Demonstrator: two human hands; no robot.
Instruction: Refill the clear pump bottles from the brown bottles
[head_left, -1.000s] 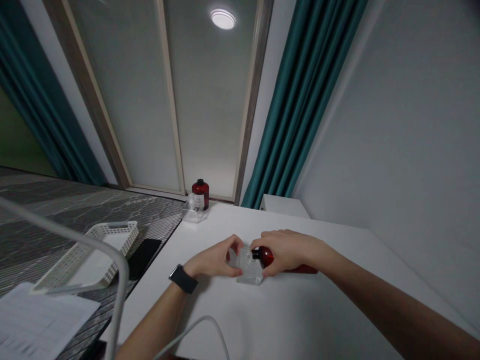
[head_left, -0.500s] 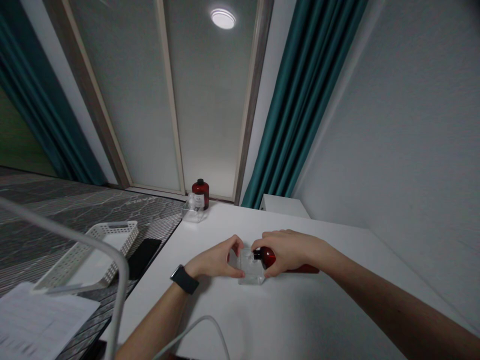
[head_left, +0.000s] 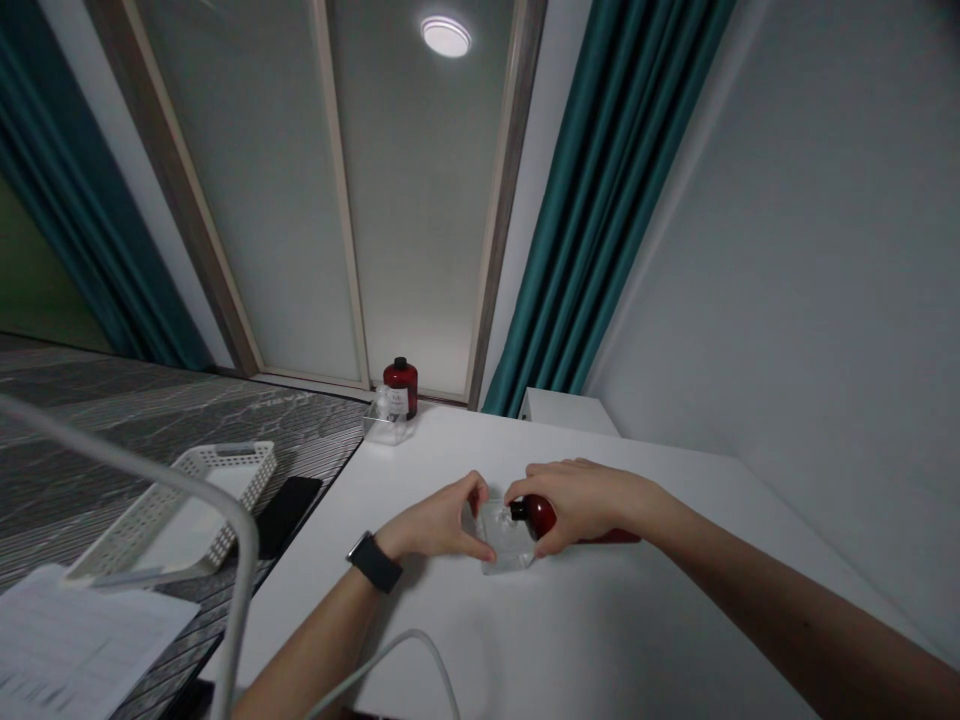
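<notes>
My left hand (head_left: 435,522) grips a transparent acrylic block (head_left: 504,546) lying on the white table (head_left: 600,640), its fingers at the block's edges. My right hand (head_left: 581,505) is wrapped around a dark red bottle (head_left: 541,517), whose black neck (head_left: 517,511) meets the top of the block. A red object (head_left: 619,536) shows beneath my right wrist, mostly hidden. At the table's far edge stand a similar red bottle with a black cap (head_left: 400,388) and a second transparent block (head_left: 385,424).
Left of the table lie a white plastic basket (head_left: 217,495), a black phone (head_left: 285,515) and papers (head_left: 82,640) on a dark marbled surface. A white curved rod (head_left: 161,475) crosses the left side. A white cable (head_left: 397,655) runs near my left forearm.
Both hands, the block and the red bottle have shifted slightly right. The bottle neck stays against the block, and both grips hold.
</notes>
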